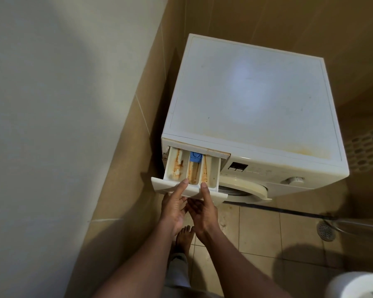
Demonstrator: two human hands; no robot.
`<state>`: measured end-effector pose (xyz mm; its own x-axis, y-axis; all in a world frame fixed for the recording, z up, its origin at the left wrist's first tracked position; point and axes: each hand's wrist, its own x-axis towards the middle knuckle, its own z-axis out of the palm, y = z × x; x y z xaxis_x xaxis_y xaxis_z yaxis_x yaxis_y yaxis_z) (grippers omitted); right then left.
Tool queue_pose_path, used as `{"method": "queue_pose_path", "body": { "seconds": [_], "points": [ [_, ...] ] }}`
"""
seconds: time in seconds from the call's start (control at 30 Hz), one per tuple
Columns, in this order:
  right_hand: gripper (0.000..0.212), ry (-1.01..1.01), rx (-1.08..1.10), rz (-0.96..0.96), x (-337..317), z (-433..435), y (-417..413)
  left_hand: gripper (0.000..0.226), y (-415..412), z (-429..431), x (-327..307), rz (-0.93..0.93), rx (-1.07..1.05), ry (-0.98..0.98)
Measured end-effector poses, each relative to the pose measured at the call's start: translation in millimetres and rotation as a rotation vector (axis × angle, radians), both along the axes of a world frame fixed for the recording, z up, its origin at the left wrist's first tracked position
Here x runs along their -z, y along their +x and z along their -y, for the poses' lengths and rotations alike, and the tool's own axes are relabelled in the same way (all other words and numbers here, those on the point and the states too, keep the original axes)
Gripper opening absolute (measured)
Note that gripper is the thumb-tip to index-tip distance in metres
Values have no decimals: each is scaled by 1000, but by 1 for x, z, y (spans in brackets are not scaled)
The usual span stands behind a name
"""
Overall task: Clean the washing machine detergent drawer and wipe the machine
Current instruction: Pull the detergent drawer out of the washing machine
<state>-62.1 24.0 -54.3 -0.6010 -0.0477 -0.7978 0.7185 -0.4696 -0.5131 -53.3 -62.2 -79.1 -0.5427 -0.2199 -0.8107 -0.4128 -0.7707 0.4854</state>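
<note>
Far left: plain pale wall (52,104), tan tiling below it, running close along the machine's left side. Tight gap there.

Detergent drawer (164,184) stood drawn out from the top-left front corner of the washing machine (246,100). Its long axis ran from you back into the machine, with the front panel at the near end. Three compartments showed orange-brown staining, and a blue insert (195,157) sat at the far end of the middle one.

Your left hand (173,204) and right hand (204,208) were side by side, directly in front of and below the panel. Both pinched it, thumbs on the top edge and fingers tucked beneath. Neither hand was clearly nearer. The left sat toward the panel's middle, the right toward its right end.

Judgement: the drawer should come out straight toward you, along that axis.

Right of the drawer: display, dial (293,180), door rim below. The lid was bare, with yellowish staining near its front edge.

Tiled floor (256,233) below, drain (325,231) at right.
</note>
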Motion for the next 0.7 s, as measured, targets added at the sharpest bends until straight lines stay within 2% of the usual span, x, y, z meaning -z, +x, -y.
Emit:
{"method": "queue_pose_path", "body": {
  "seconds": [0.23, 0.33, 0.43, 0.53, 0.63, 0.7],
  "points": [
    [60, 48, -101, -13, -5, -9, 14, 73, 16, -4, 4, 20, 31, -2],
    [57, 81, -160, -38, -8, -13, 16, 69, 18, -4, 0, 17, 27, 3],
    [52, 308, -322, -69, -11, -18, 14, 72, 18, -5, -2, 25, 33, -25],
    [52, 482, -408, -256, -18, -18, 14, 70, 19, -6, -4, 14, 36, -33],
    [37, 646, -467, -515, -25, -14, 4, 66, 20, -6, -5, -1, 11, -20],
    [28, 773, -538, -619, -31, -7, -10, 70, 20, -5, -7, -13, 20, -25]
  ]
}}
